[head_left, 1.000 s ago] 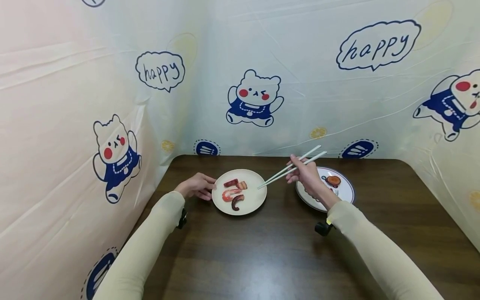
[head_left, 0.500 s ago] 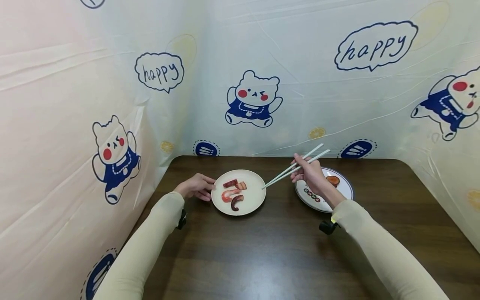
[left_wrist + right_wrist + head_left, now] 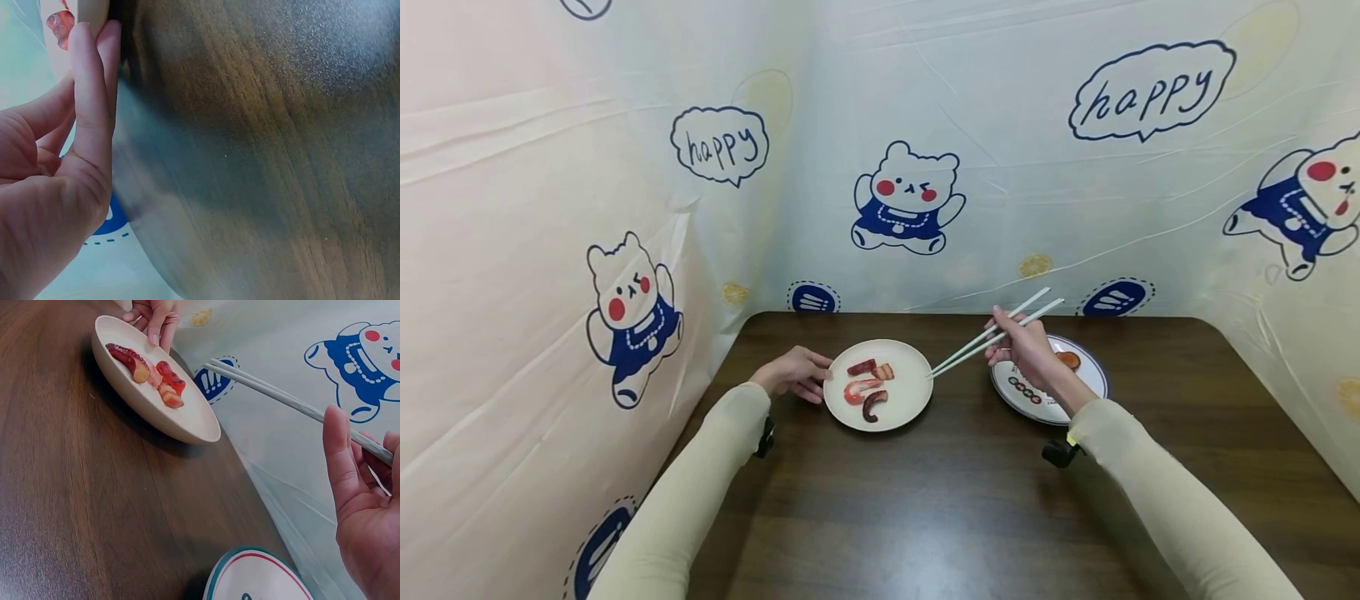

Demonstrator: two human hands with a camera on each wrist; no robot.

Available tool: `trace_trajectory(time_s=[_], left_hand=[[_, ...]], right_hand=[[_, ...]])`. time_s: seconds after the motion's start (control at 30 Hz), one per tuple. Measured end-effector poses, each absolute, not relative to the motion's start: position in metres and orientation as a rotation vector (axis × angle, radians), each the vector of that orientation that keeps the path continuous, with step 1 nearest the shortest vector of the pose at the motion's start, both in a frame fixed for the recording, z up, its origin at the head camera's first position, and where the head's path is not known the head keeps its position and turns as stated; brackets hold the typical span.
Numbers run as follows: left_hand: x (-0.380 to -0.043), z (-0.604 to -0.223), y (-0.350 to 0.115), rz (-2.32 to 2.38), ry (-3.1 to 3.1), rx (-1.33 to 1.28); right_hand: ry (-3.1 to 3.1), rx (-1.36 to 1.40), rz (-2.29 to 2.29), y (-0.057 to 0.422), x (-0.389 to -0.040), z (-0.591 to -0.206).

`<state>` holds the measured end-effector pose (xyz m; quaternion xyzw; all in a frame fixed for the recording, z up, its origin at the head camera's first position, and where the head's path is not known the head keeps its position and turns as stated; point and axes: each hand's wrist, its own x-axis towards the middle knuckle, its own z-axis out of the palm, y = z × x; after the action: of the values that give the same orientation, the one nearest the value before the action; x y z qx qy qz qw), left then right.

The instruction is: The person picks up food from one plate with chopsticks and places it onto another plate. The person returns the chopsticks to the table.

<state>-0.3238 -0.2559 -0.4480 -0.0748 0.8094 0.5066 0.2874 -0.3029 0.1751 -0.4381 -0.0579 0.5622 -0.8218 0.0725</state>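
Observation:
A cream plate [image 3: 910, 400] stands left of centre on the table, with a shrimp [image 3: 859, 392], a curled octopus tentacle [image 3: 872, 405], a dark red piece [image 3: 862, 367] and a striped pork-like piece [image 3: 883, 372] on it. My left hand [image 3: 792, 373] holds the plate's left rim, thumb over the edge. My right hand [image 3: 1028, 350] grips a pair of pale chopsticks [image 3: 966, 353]. In the right wrist view the chopsticks [image 3: 269, 390] have their tips close together with nothing between them. Those tips are near the plate's right rim.
A white, blue-rimmed plate [image 3: 1093, 375] sits at the right, partly hidden by my right hand and forearm. A round brown-orange slice [image 3: 1067, 360] lies on it. The brown wooden table [image 3: 895, 508] meets printed cloth walls [image 3: 820, 192] at the back and sides.
My right hand has moved slightly to the right, drawing the chopstick tips from over the cream plate back to its right rim. The left hand and the food have stayed put.

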Motion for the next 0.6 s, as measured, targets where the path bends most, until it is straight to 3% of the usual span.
trace_trajectory(time_s=[0.6], left_hand=[[-0.323,-0.448,-0.257,1.358,2.141,-0.182]], right_hand=[[1.666,-0.197,-2.508,0.201,-0.305,-0.436]])
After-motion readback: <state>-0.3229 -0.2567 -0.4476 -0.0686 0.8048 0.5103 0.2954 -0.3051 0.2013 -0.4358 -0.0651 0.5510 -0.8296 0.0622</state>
